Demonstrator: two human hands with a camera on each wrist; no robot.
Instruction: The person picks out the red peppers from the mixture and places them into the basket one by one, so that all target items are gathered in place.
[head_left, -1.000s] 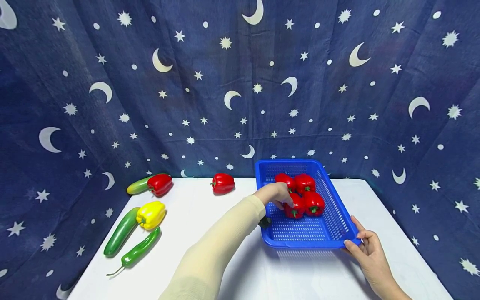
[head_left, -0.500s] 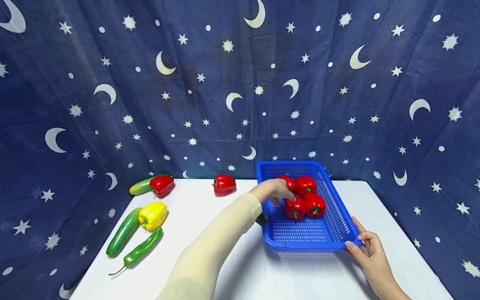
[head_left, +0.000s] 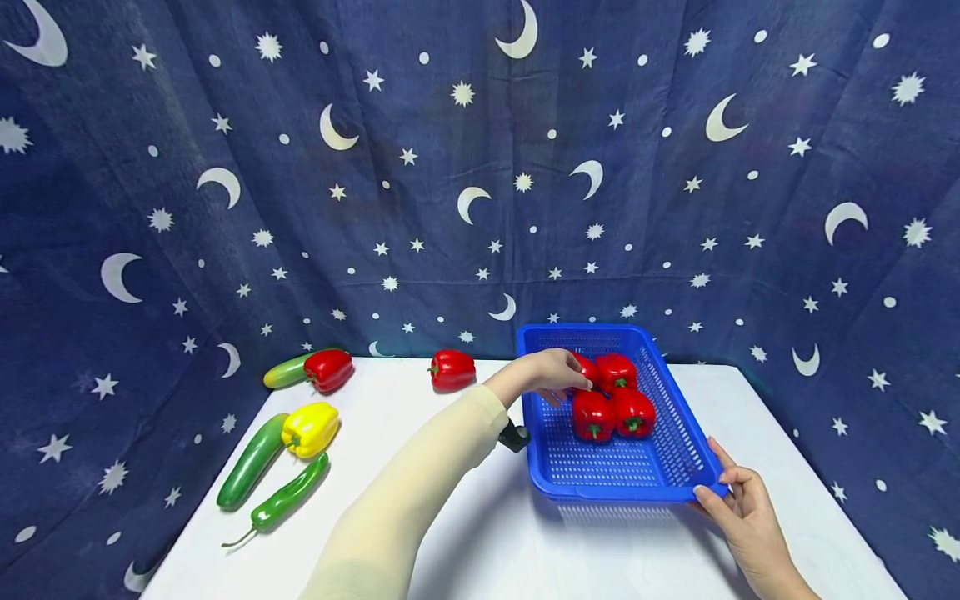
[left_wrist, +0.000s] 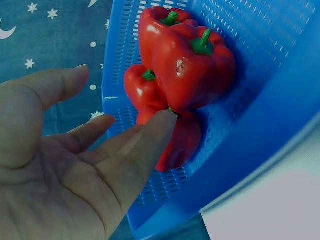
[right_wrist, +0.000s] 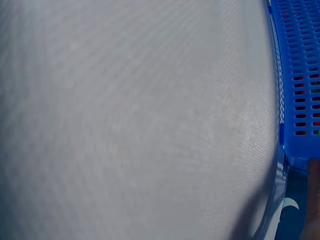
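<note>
My left hand (head_left: 551,373) reaches over the left side of a blue perforated basket (head_left: 615,493), its fingers loosely bent and holding nothing. Several red bell peppers sit together in the basket; the front-left bell pepper (head_left: 592,415) is just off my fingertips, and the hand partly covers the back-left bell pepper (head_left: 583,367). In the left wrist view, thumb and fingers are spread apart, and one finger overlaps the lowest bell pepper (left_wrist: 182,142). My right hand (head_left: 742,508) grips the basket's near right corner, thumb over the rim and fingers along the side.
Another red bell pepper (head_left: 452,370) lies left of the basket. Farther left on the white table (head_left: 390,433) are a red bell pepper (head_left: 328,370) by a yellow-green cucumber (head_left: 287,372), a yellow bell pepper (head_left: 310,428), a green cucumber (head_left: 252,462) and a green chili pepper (head_left: 289,495).
My left hand has drawn back to the left, off the front-left bell pepper, which stays in the basket. The right hand keeps its grip on the corner.
</note>
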